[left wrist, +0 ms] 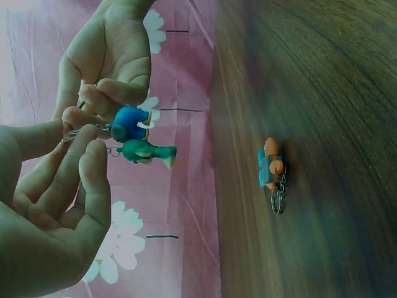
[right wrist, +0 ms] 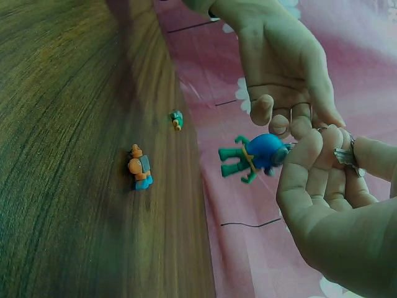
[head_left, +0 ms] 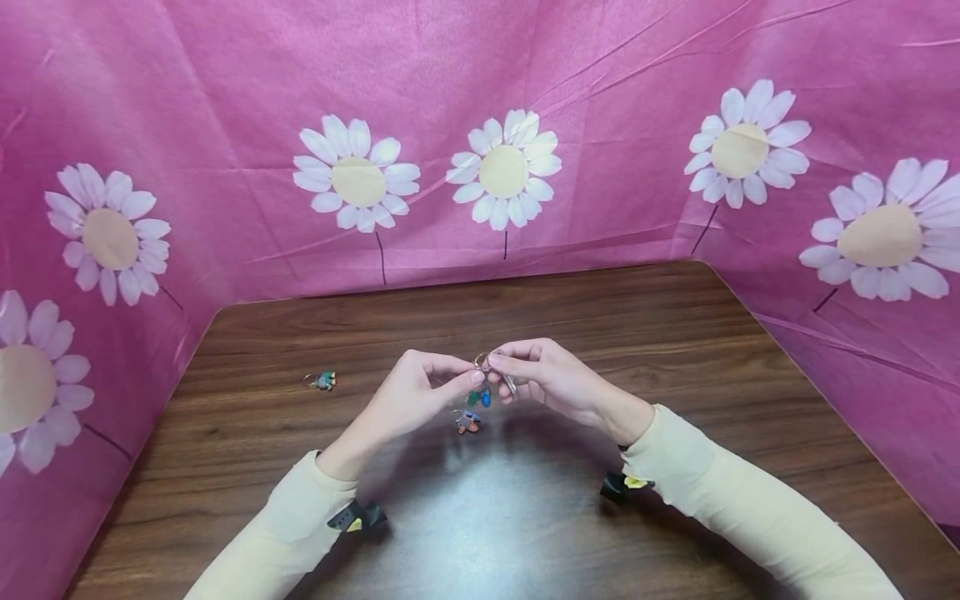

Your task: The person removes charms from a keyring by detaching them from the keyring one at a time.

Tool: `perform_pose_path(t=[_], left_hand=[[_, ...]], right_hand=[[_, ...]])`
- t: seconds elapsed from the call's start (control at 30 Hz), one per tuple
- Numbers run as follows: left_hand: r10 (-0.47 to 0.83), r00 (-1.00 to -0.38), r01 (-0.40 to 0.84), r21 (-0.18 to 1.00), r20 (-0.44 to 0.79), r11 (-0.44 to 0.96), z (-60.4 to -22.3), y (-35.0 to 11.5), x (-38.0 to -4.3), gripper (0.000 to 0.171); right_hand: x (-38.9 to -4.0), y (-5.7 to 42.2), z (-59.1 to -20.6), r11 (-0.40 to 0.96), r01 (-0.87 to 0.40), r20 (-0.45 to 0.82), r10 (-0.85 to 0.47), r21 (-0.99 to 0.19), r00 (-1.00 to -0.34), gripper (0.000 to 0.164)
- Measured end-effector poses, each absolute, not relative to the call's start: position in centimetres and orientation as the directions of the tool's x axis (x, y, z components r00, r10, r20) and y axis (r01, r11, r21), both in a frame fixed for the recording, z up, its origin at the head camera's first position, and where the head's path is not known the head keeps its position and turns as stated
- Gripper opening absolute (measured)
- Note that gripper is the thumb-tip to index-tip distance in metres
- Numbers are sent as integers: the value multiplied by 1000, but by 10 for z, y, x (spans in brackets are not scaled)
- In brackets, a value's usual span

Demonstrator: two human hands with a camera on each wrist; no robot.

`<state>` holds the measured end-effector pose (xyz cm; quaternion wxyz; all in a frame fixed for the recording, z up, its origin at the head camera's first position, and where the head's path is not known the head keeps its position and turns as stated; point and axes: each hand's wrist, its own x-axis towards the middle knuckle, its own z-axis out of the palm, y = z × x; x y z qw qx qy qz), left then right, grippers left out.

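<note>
Four toys in play: a blue one (left wrist: 129,122) and a green one (left wrist: 147,152) dangling from the hands over the table (head_left: 285,467), plus an orange one (head_left: 468,422) and a small green-and-yellow one (head_left: 325,381) lying on the wood! Wrists angled inward, the left hand (head_left: 420,392) pinches a ring (head_left: 477,358) while the right hand (head_left: 558,379) pinches at it too, one key (right wrist: 345,157) under its thumb. Six daisies ring the pink cloth (head_left: 420,67) behind, the fingers partly hiding ring and chains.

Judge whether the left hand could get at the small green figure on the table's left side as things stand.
Probably yes, once freed: the left hand pinches a metal ring, but only bare tabletop shows between it and the small green figure, so the way looks free.
</note>
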<state>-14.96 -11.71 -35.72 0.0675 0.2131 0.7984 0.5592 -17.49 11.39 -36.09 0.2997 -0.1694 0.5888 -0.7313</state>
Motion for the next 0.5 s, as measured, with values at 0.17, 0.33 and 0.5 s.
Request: perform_pose_path(t=[0.17, 0.33, 0.5], left_hand=[[419, -897, 261, 933, 139, 248, -357, -117, -149, 19], [388, -906, 271, 938, 171, 218, -356, -117, -151, 18], [393, -903, 273, 939, 175, 209, -354, -118, -151, 17]], right_hand=[[-175, 113, -362, -143, 254, -108, -635, -957, -765, 14], [-175, 113, -363, -110, 250, -125, -637, -962, -760, 13], [-173, 113, -364, -34, 199, -130, -649, -979, -749, 9]])
